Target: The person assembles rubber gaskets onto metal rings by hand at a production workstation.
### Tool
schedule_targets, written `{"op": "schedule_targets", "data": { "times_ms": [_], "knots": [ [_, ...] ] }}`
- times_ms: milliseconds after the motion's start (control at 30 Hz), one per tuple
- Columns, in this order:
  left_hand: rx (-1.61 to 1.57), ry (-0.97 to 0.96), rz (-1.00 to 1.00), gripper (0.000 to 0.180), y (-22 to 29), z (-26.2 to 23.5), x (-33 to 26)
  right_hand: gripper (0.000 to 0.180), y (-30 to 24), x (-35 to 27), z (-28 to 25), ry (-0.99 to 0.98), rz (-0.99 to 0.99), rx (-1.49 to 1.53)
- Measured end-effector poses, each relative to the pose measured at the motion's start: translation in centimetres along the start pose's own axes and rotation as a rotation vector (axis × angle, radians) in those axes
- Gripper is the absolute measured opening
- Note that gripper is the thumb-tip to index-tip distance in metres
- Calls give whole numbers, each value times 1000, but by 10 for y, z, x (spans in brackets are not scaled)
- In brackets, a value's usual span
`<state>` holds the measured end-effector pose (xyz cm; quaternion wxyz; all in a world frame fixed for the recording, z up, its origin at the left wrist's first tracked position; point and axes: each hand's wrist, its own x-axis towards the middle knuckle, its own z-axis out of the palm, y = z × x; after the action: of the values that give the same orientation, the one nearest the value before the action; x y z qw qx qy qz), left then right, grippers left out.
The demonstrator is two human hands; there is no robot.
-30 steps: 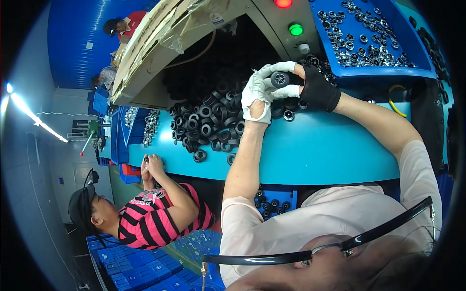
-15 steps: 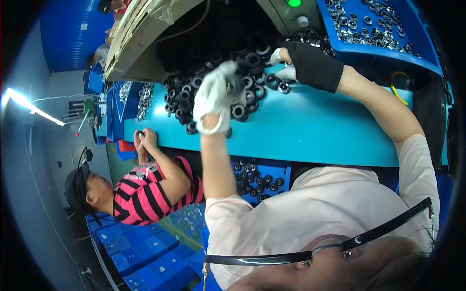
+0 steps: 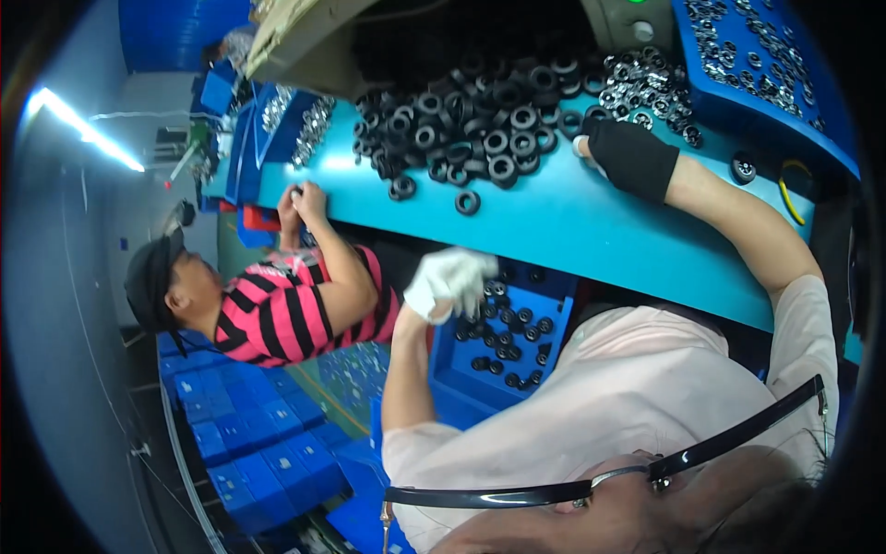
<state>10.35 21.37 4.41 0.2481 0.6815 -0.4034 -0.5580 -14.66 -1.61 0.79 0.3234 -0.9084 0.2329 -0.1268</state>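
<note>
My left hand (image 3: 450, 284), in a white glove, is above the blue bin (image 3: 443, 365) of small wheels (image 3: 506, 319) below the bench edge. Motion smears its fingers, so whether anything is in them cannot be told. On the turquoise bench (image 3: 572, 217), my right hand (image 3: 632, 159) wears a black fingerless glove with white covers on the fingertips. It rests beside the right end of a heap of black rubber tyres (image 3: 498, 138), just below a pile of shiny silver hubs (image 3: 641, 83). The back of the glove hides most of its fingers.
One finished-looking wheel (image 3: 743, 166) and a yellow curved piece (image 3: 792, 192) lie right of my hand. A blue tray (image 3: 757, 106) of silver hubs stands at upper right. Left, a person in a striped shirt (image 3: 295, 309) works with both hands; stacked blue boxes (image 3: 245, 425) stand behind.
My left hand has left the tyre heap and come down toward me, over the bin. My right hand has drawn back from the hubs, its fingers now more hidden. The view has shifted slightly.
</note>
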Motion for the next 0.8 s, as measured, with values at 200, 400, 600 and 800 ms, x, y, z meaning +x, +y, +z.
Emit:
{"op": "schedule_targets", "data": {
  "times_ms": [200,400,600,800],
  "knots": [
    [923,714,852,55,32,19,82,22,-8,11,5,144,-253,223],
    [919,765,895,58,45,-11,147,27,7,7,30,175,-239,287],
    [1126,810,733,51,75,-35,190,29,10,8,34,207,-220,341],
    [1318,651,355,79,121,-54,199,28,9,15,30,217,-188,352]
  ]
}}
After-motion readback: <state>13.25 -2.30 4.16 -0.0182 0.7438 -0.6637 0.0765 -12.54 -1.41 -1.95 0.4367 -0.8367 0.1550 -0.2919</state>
